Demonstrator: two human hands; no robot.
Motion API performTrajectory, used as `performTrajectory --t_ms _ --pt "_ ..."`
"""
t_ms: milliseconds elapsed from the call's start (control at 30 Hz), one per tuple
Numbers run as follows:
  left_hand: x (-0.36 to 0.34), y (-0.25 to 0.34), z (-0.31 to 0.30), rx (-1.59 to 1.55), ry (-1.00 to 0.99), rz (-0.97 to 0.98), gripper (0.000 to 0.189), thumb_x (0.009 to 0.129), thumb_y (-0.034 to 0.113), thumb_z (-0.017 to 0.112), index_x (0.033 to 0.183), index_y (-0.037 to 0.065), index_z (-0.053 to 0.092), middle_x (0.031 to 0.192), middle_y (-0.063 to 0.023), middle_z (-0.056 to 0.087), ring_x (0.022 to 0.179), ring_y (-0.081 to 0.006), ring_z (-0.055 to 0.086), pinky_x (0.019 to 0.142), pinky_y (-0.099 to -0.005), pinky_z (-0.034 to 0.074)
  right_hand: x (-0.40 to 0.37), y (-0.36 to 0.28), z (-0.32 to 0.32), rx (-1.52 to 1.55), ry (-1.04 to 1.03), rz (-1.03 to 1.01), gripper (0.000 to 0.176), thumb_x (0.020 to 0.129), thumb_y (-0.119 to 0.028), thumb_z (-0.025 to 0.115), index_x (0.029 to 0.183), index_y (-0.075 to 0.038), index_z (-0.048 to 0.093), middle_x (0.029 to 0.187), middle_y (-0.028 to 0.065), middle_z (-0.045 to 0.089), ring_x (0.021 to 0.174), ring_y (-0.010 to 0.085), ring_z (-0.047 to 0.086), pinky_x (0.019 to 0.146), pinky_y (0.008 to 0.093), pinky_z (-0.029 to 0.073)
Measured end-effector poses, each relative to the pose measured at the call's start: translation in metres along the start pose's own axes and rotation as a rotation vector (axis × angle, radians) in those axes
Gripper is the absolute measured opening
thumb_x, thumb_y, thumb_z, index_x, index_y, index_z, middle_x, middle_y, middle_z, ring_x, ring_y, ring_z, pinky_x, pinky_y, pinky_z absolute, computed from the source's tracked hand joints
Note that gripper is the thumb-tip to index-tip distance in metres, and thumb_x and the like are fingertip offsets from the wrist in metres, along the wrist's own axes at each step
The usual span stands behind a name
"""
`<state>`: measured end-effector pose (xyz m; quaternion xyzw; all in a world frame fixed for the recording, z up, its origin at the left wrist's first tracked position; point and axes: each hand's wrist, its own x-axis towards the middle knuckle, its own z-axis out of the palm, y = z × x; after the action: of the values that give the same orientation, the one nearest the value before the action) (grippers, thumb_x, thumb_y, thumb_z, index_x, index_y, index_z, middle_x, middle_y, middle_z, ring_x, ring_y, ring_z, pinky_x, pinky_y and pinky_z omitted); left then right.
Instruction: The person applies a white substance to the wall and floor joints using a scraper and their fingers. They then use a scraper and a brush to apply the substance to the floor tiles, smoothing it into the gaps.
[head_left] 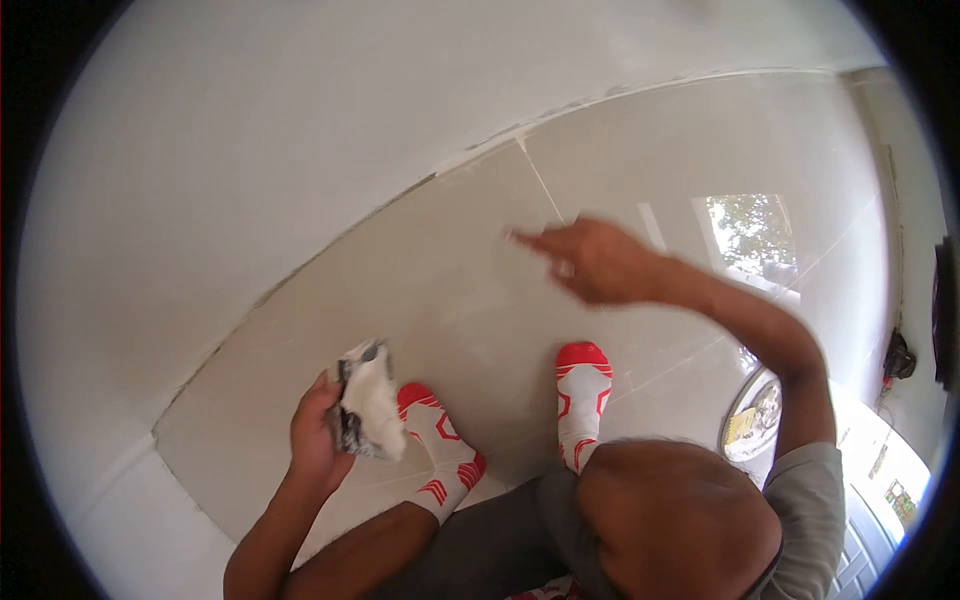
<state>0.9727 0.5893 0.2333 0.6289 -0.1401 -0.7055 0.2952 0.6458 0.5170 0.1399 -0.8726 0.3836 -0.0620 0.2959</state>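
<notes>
Grey floor tiles: glossy and pale, with thin seams. I see them from above, past the top of the person's head.
Landmark: left sock, white with red toe and red stripes, flat on the tiles.
Left hand: just left of the left sock, fingers closed around a crumpled wad.
Crumpled wad: white with dark patches, held upright in the left hand, between that hand and the left sock and close against the sock's toe. I cannot tell whether it is cloth, paper or plastic.
Right hand: up and to the right of the left sock, well apart from it, above the floor. The forefinger is stretched out to the left and the other fingers are curled in. I see nothing in its grip. It is blurred.
Right sock: same pattern, right of the left sock with bare tile between.
Wall: plain white, beyond the left sock, meeting the tiles along a rough edge.
Round object: far right of the left sock, on the floor; too unclear to name.
</notes>
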Motion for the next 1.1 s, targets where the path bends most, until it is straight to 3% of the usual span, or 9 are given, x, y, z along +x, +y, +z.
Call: performTrajectory --t_ms 100,200,300,433,500,600,933,1100 --pt "0.012 0.002 0.022 0.006 -0.08 -0.057 0.033 0.085 0.025 0.038 0.111 0.006 0.046 0.094 -0.0065 0.056 0.084 -0.017 0.055 0.075 -0.0315 0.045 -0.012 -0.067 0.009 0.457 0.205 -0.215 0.057 0.073 -0.008 0.053 0.127 -0.005 0.035 0.08 0.0117 0.054 0.069 0.0259 0.053 0.065 0.0357 0.042" --pt "0.019 0.005 0.047 -0.02 -0.182 -0.105 0.032 0.086 0.023 0.036 0.111 0.005 0.045 0.096 -0.008 0.056 0.086 -0.0179 0.055 0.078 -0.0326 0.045 -0.014 -0.099 0.013 0.534 0.315 -0.275 0.062 0.068 -0.002 0.06 0.126 -0.005 0.037 0.082 0.009 0.055 0.07 0.0254 0.052 0.065 0.0355 0.042" --pt "0.023 0.011 0.066 -0.026 -0.243 -0.13 0.033 0.086 0.022 0.036 0.112 0.004 0.044 0.098 -0.0092 0.056 0.088 -0.0186 0.055 0.08 -0.0331 0.044 -0.021 -0.096 0.015 0.337 0.368 -0.269 0.056 0.068 -0.008 0.059 0.121 -0.005 0.043 0.082 0.0099 0.053 0.073 0.025 0.051 0.067 0.0351 0.04" --pt "0.033 0.02 0.069 0.007 -0.314 -0.105 0.034 0.085 0.02 0.035 0.114 0.003 0.042 0.1 -0.0103 0.055 0.09 -0.0197 0.055 0.081 -0.0334 0.044 -0.037 -0.083 -0.005 0.253 0.46 -0.234 0.05 0.066 -0.004 0.059 0.115 -0.005 0.049 0.084 0.0104 0.052 0.074 0.0251 0.05 0.067 0.0359 0.04" --pt "0.035 0.021 0.074 0.098 -0.316 -0.037 0.034 0.085 0.018 0.033 0.113 0.002 0.042 0.101 -0.0111 0.055 0.091 -0.02 0.056 0.082 -0.0336 0.045 -0.039 -0.089 -0.009 0.439 0.561 -0.075 0.046 0.064 0.001 0.058 0.109 -0.005 0.055 0.087 0.0118 0.05 0.076 0.0261 0.048 0.068 0.036 0.039" --pt "0.036 0.02 0.077 0.173 -0.353 -0.018 0.033 0.084 0.015 0.033 0.113 0.001 0.041 0.103 -0.012 0.054 0.094 -0.0197 0.055 0.084 -0.0335 0.044 -0.034 -0.094 -0.005 0.66 0.671 -0.046 0.044 0.062 0.005 0.057 0.106 -0.004 0.056 0.09 0.0133 0.048 0.08 0.0272 0.047 0.069 0.0363 0.038" --pt "0.032 0.019 0.079 0.181 -0.229 -0.024 0.033 0.085 0.016 0.034 0.114 0.002 0.041 0.107 -0.0112 0.052 0.097 -0.02 0.053 0.086 -0.0341 0.043 -0.022 -0.094 0.001 0.73 0.611 -0.068 0.041 0.061 0.005 0.056 0.101 -0.003 0.057 0.091 0.0144 0.048 0.083 0.0299 0.046 0.072 0.0363 0.039" --pt "0.037 0.02 0.072 0.171 -0.18 0.052 0.036 0.085 0.016 0.035 0.118 0.002 0.039 0.107 -0.0094 0.052 0.1 -0.0195 0.052 0.088 -0.0343 0.041 -0.016 -0.082 0.009 1.16 0.522 -0.176 0.031 0.065 0.007 0.056 0.095 -0.002 0.056 0.093 0.011 0.049 0.09 0.0234 0.048 0.077 0.0322 0.039"
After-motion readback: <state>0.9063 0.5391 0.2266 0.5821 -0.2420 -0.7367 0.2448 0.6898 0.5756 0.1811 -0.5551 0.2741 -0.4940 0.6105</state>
